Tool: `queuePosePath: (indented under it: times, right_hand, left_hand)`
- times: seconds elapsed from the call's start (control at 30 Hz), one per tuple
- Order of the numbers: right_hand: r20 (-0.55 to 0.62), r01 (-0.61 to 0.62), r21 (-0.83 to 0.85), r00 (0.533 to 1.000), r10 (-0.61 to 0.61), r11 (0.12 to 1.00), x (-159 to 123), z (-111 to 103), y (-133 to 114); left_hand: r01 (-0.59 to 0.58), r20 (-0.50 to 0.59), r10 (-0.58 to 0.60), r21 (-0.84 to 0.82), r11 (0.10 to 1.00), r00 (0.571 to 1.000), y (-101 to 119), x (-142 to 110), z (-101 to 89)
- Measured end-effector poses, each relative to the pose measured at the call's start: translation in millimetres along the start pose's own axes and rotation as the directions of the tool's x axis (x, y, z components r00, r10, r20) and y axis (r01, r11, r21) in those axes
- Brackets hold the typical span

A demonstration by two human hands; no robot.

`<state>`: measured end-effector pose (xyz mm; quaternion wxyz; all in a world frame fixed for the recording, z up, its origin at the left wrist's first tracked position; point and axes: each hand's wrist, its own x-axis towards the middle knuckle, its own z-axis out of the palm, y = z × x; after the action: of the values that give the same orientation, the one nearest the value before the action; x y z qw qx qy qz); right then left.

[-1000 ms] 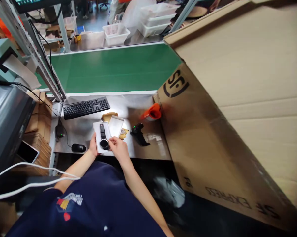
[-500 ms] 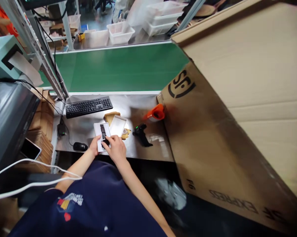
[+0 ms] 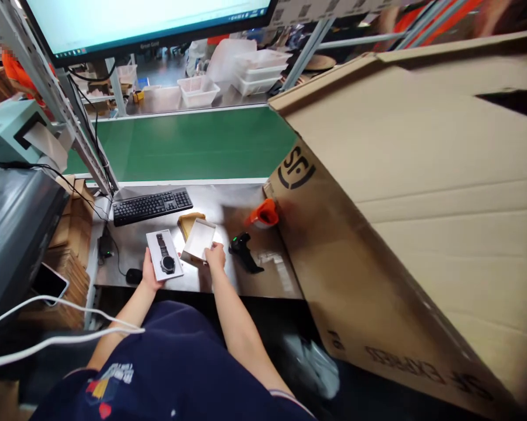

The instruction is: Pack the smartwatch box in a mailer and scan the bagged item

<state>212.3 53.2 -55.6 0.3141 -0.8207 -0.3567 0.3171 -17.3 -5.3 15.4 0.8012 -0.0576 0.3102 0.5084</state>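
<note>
left hand: the left hand [image 3: 151, 270] has its grip closed on the side of the white tray [image 3: 159, 269], fingers seemingly tucked under. probably held flattish like that so nothing slides out.
watch: the watch [image 3: 167, 265] lies face up in the tray, strap laid out lengthwise, likely so the dial is easy to see.
right hand: the right hand [image 3: 216, 255] has a pinch grip, fingertips nearly together on the near right corner of the empty box half [image 3: 199, 238]. i'd guess a corner hold keeps the inside free. can't tell if it's lifted.
brown packaging: the brown packaging [image 3: 186, 222] is partly under or behind the box half, hard to say.
counter gear: on the counter [image 3: 129, 248], keyboard [image 3: 153, 206] at the back and mouse [image 3: 134, 276] by the front edge, maybe for easy reach. scanner [image 3: 245, 254] just right of the right hand.
count: 1 watch, 1 tray, 1 empty box half, 2 hands, 1 keyboard, 1 mouse, 1 scanner.
</note>
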Motion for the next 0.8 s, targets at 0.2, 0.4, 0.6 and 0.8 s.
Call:
queuePosePath:
  times: [0.2,0.4,0.6,0.8]
  right_hand:
    - [-0.013,0.234,0.050,0.972,-0.234,0.971,-44,-11,4]
    - [-0.042,0.751,-0.078,0.655,-0.755,0.656,-114,-6,-11]
    - [0.066,0.848,-0.156,0.521,-0.851,0.507,-138,-3,-32]
    - [0.166,0.845,-0.013,0.529,-0.833,0.534,-125,-19,-23]
  left_hand:
    - [-0.039,-0.056,0.041,0.024,0.999,0.998,-5,11,1.6]
    - [-0.072,-0.074,0.075,0.043,0.997,0.994,-22,19,8.2]
    - [-0.111,-0.071,0.114,0.038,0.993,0.991,-33,23,14.0]
    - [-0.007,0.023,0.006,0.039,0.999,1.000,-32,21,14.7]
